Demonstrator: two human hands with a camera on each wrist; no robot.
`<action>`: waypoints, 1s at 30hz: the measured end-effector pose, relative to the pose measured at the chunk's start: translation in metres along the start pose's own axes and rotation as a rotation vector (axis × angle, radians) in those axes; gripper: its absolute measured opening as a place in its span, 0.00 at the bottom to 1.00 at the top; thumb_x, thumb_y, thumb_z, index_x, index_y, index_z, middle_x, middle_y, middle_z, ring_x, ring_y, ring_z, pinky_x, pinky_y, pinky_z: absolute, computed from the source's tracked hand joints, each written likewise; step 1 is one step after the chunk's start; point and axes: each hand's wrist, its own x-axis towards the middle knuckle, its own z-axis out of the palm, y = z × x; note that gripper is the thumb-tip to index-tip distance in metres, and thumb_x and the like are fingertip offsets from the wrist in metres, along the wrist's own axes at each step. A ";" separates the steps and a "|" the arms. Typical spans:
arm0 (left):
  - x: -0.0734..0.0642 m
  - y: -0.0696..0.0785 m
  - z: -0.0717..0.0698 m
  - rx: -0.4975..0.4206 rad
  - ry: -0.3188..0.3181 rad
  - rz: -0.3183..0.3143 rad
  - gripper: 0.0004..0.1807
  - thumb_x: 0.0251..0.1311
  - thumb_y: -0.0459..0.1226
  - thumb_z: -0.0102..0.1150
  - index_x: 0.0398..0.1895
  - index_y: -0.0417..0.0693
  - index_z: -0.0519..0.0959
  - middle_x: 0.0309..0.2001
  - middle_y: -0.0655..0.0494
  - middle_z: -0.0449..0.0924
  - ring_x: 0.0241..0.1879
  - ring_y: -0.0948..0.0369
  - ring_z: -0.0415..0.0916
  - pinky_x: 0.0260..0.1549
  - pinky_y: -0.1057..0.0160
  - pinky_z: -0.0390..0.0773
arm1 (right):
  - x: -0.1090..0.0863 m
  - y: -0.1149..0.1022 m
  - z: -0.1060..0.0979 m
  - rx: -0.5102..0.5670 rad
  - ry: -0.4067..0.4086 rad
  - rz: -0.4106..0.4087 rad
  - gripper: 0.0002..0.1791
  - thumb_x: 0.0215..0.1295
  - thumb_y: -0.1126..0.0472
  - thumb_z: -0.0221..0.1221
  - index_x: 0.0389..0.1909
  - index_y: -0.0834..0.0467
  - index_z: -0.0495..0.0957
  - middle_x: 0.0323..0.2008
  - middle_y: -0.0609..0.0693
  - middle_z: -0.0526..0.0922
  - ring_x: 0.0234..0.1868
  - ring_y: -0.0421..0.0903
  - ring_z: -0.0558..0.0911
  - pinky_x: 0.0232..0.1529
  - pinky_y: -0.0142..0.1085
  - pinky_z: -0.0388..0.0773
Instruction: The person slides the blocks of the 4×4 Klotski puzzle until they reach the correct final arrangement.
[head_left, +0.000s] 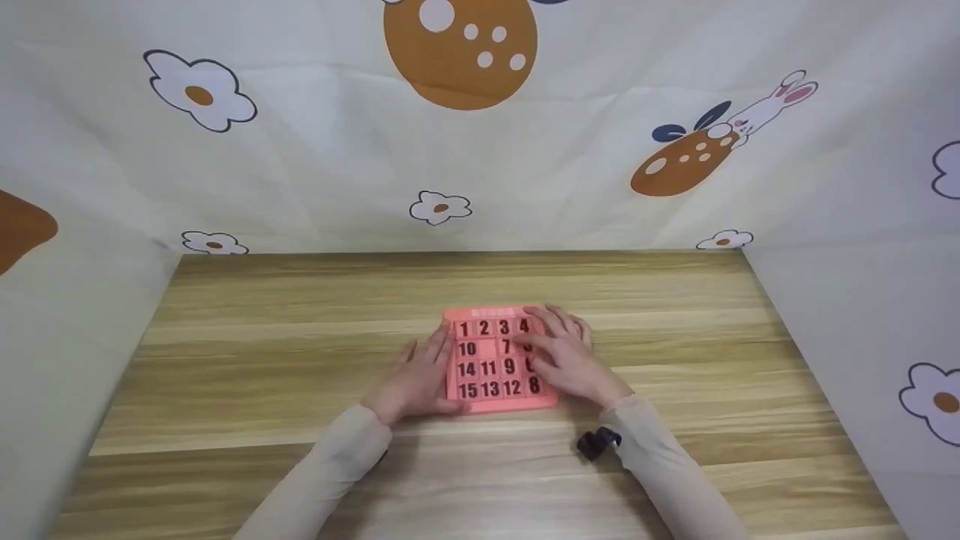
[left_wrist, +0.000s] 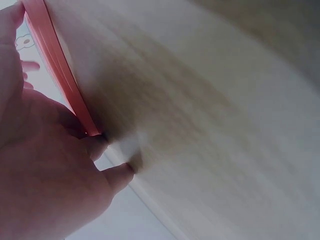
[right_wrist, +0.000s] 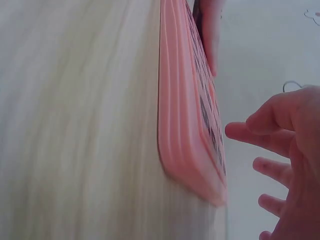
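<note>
A pink number slide puzzle (head_left: 489, 406) lies flat on the table. Its top row reads 1, 2, 3, 4, and the second row shows 10, a blank slot, then 7. My left hand (head_left: 412, 381) holds the frame along its left side, thumb at the near left corner. In the left wrist view its fingers (left_wrist: 119, 176) reach past the far end of the pink edge. Over the right-hand columns hovers my right hand (head_left: 574, 365), fingers spread and index tip near the 7, partly hiding tiles there. The right wrist view has these fingers (right_wrist: 272, 170) close over the tiled face.
The wood-grain table (head_left: 300, 300) meets a patterned cloth wall (head_left: 322, 150) at the back, with cloth on both sides too. A small black object (head_left: 595, 444) sits at the right wrist, beside the sleeve cuff.
</note>
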 end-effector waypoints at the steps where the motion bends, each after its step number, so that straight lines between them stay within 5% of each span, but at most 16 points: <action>1: 0.000 0.000 0.000 0.000 0.000 -0.002 0.65 0.51 0.66 0.60 0.76 0.36 0.38 0.76 0.43 0.27 0.74 0.52 0.30 0.70 0.47 0.37 | 0.000 0.001 0.000 -0.002 -0.003 0.000 0.20 0.59 0.61 0.58 0.54 0.53 0.81 0.71 0.57 0.59 0.70 0.65 0.52 0.64 0.66 0.43; 10: 0.001 0.001 0.002 -0.020 0.010 0.011 0.65 0.51 0.65 0.61 0.76 0.35 0.38 0.76 0.42 0.28 0.74 0.52 0.31 0.70 0.46 0.37 | 0.008 -0.009 0.011 -0.011 -0.099 -0.015 0.23 0.64 0.58 0.55 0.61 0.48 0.77 0.73 0.55 0.56 0.72 0.63 0.49 0.65 0.65 0.41; 17: 0.000 0.003 0.000 -0.014 0.000 0.004 0.65 0.50 0.65 0.61 0.75 0.35 0.37 0.76 0.42 0.27 0.74 0.51 0.30 0.70 0.46 0.37 | 0.002 0.001 0.003 0.008 -0.025 0.008 0.24 0.61 0.61 0.57 0.60 0.54 0.76 0.69 0.59 0.61 0.70 0.63 0.52 0.64 0.65 0.43; 23: -0.002 0.001 0.000 -0.006 -0.001 -0.013 0.65 0.50 0.65 0.61 0.76 0.36 0.37 0.76 0.43 0.27 0.74 0.52 0.30 0.70 0.47 0.37 | -0.008 0.015 -0.008 0.016 0.075 0.089 0.16 0.56 0.65 0.61 0.47 0.57 0.81 0.62 0.59 0.69 0.67 0.61 0.58 0.64 0.61 0.45; 30: 0.000 0.001 0.001 -0.016 0.006 -0.005 0.65 0.50 0.65 0.61 0.75 0.36 0.37 0.76 0.43 0.28 0.74 0.51 0.31 0.70 0.47 0.37 | -0.006 0.010 -0.003 0.059 -0.001 0.067 0.17 0.56 0.63 0.61 0.48 0.57 0.81 0.65 0.59 0.66 0.68 0.63 0.55 0.64 0.62 0.44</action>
